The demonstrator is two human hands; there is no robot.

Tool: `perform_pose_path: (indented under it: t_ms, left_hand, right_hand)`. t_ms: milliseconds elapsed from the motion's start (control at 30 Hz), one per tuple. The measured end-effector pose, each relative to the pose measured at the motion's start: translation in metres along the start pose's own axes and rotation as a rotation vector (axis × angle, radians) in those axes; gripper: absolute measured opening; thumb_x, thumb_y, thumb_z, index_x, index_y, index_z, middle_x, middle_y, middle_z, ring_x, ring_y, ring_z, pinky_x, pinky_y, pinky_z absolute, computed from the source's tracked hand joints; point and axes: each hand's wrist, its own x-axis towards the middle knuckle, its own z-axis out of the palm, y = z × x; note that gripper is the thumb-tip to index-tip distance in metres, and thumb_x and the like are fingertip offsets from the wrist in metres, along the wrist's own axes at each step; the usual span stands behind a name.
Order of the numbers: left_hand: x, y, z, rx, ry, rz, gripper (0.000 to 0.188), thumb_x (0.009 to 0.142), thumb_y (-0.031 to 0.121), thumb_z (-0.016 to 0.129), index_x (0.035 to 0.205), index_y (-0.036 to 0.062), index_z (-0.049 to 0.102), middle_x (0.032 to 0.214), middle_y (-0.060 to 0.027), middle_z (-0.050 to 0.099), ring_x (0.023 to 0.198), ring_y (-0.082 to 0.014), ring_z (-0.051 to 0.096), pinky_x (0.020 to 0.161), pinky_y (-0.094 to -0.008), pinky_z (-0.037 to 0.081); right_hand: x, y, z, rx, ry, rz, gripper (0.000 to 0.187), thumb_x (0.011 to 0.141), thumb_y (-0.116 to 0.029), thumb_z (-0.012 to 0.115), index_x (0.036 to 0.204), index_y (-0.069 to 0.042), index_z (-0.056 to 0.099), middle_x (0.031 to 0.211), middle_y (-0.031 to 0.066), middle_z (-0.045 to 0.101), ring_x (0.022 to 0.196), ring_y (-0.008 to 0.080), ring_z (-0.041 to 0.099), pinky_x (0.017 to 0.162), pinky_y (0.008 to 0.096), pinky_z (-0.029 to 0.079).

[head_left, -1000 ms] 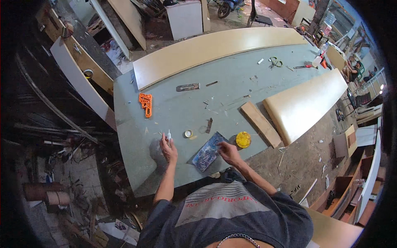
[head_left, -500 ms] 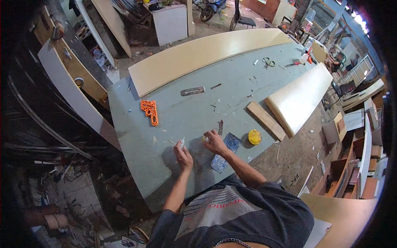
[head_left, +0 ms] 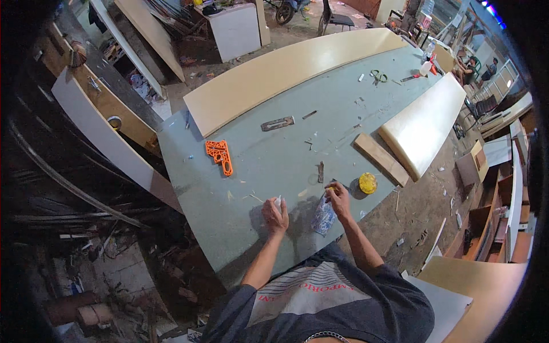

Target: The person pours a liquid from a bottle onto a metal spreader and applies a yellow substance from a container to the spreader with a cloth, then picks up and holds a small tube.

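Note:
My left hand (head_left: 275, 217) is closed around a small white tube-like piece (head_left: 278, 201), whose pale tip shows above the fingers; the rest is hidden. To its right, my right hand (head_left: 338, 201) pinches a small yellow piece (head_left: 330, 189), too little of it showing to name. Below that hand lies a blue, white-smeared flat board (head_left: 324, 219), partly covered by the hand. A round yellow-topped tub (head_left: 368, 183) stands just right of my right hand. A dark narrow metal strip (head_left: 321, 172) lies beyond it on the grey-green table (head_left: 229, 246).
An orange pistol-shaped tool (head_left: 220, 157) and a slotted metal blade (head_left: 277, 123) lie farther off. A long curved pale panel (head_left: 286, 74) lines the far edge. A wooden block (head_left: 381, 159) and a cream padded panel (head_left: 424, 128) occupy the right side. Green-handled scissors (head_left: 378, 76) lie at the back.
My right hand has moved right, away from my left hand, over the blue board, with the yellow piece still in its fingers. The left hand keeps hold of the white piece. The view has shifted slightly.

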Motion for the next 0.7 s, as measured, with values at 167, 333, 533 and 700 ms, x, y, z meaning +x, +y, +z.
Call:
perform_pose_path:
  t_ms: [167,333,533,700]
  left_hand:
    - [-0.009,-0.016,0.005,-0.011,-0.072,-0.072,0.032,0.096,0.032,0.057,0.108,0.0022,0.054,0.098,-0.019,0.06,0.095,-0.0377,0.058,0.085,-0.0482,0.041]
    - [-0.008,-0.022,0.011,-0.038,-0.037,-0.059,0.036,0.098,0.036,0.054,0.106,0.0011,0.056,0.096,-0.0187,0.061,0.091,-0.0379,0.059,0.081,-0.0478,0.043]
    - [-0.02,-0.021,-0.009,-0.466,-0.003,-0.318,0.038,0.101,0.039,0.048,0.096,0.0024,0.056,0.085,-0.0123,0.059,0.079,-0.0282,0.058,0.075,-0.0405,0.045]
    - [-0.052,-0.057,-0.07,-0.633,0.137,-0.273,0.041,0.102,0.043,0.045,0.089,0.0058,0.053,0.08,-0.0033,0.055,0.077,-0.0148,0.052,0.073,-0.0336,0.043]
  right_hand:
    - [-0.079,-0.015,-0.024,0.095,0.262,0.018,0.018,0.1,-0.019,0.056,0.104,-0.003,0.049,0.09,0.0079,0.059,0.072,0.0187,0.066,0.062,0.0336,0.058]
    - [-0.169,0.009,-0.074,0.08,0.517,0.041,0.022,0.1,-0.024,0.054,0.099,-0.008,0.038,0.089,0.0121,0.06,0.067,0.0217,0.066,0.055,0.034,0.057]
    - [-0.256,0.167,-0.124,-0.26,0.623,0.164,0.018,0.1,-0.02,0.05,0.102,-0.01,0.035,0.091,0.0131,0.056,0.062,0.0206,0.062,0.05,0.0337,0.054]
    - [-0.305,0.162,-0.075,-0.356,0.218,0.454,0.024,0.1,-0.021,0.053,0.113,-0.003,0.042,0.094,0.0108,0.048,0.077,0.0214,0.062,0.056,0.0337,0.054]
